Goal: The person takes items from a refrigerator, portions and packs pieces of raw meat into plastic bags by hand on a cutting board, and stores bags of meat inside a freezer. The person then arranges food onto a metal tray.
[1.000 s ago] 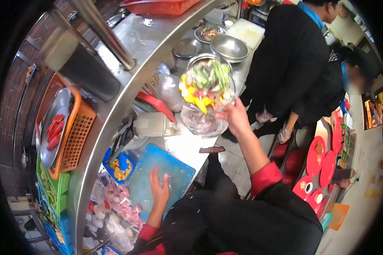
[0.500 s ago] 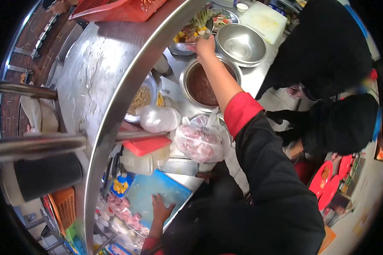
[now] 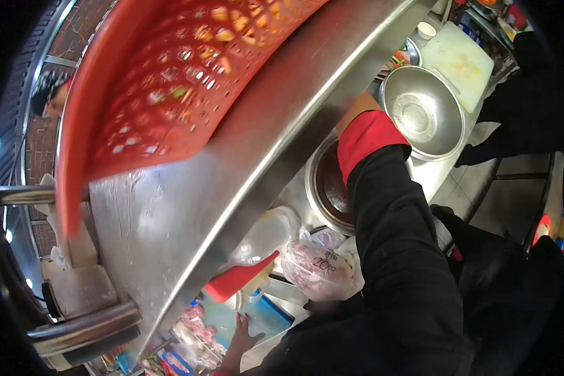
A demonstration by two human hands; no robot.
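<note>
My left hand (image 3: 242, 341) rests with its fingers spread at the edge of a blue cutting board (image 3: 266, 321). Pieces of raw pink meat (image 3: 196, 323) lie beside the board. My right arm, in a black sleeve with a red cuff (image 3: 370, 139), reaches up past a steel pot (image 3: 313, 182) of dark brown liquid. The steel shelf hides my right hand, so what it touches does not show. A clear bag of meat (image 3: 316, 276) with black writing sits below the pot. To the right of the cuff stands a steel bowl (image 3: 448, 103).
A red perforated basket (image 3: 150, 119) with orange pieces stands on the steel shelf (image 3: 232, 182), which overhangs the counter. A red lid (image 3: 235, 282) lies near the bag. Beyond the bowl is a white cutting board (image 3: 460, 59). People in black (image 3: 514, 282) are at the right.
My view has shifted, so the basket and shelf fill more of it. My right hand, seen earlier by a bowl of vegetables, is now hidden behind the shelf. My left hand stays by the board.
</note>
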